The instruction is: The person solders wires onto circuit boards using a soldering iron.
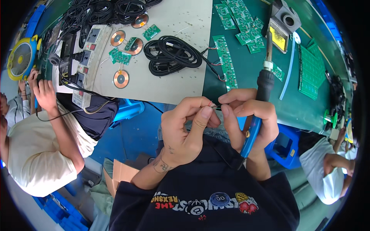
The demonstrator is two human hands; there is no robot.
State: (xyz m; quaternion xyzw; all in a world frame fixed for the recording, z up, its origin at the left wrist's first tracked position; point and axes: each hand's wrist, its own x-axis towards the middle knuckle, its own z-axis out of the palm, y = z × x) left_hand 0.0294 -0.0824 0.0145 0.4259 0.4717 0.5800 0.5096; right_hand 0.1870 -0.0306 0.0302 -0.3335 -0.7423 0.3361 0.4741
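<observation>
Close to my body, just off the table's front edge, my left hand [181, 129] pinches the end of a thin wire [217, 107] between thumb and forefinger. Opposite it, the thumb and forefinger of my right hand [252, 121] are closed on the same wire end. That right hand also holds a soldering iron [265, 85], its dark and blue handle resting across the fingers and its metal barrel pointing up and away. Beyond my hands lies a long green circuit board [225, 63] with several thin wires joined to its left edge. A coiled black cable [171, 56] sits left of it.
More circuit boards [244, 23] lie at the back, near a soldering iron stand [286, 19] with a yellow sponge. Copper coils [121, 79] and a power strip [90, 63] occupy the left. A person in a pale shirt [42, 154] sits left; blue stools [129, 111] stand below.
</observation>
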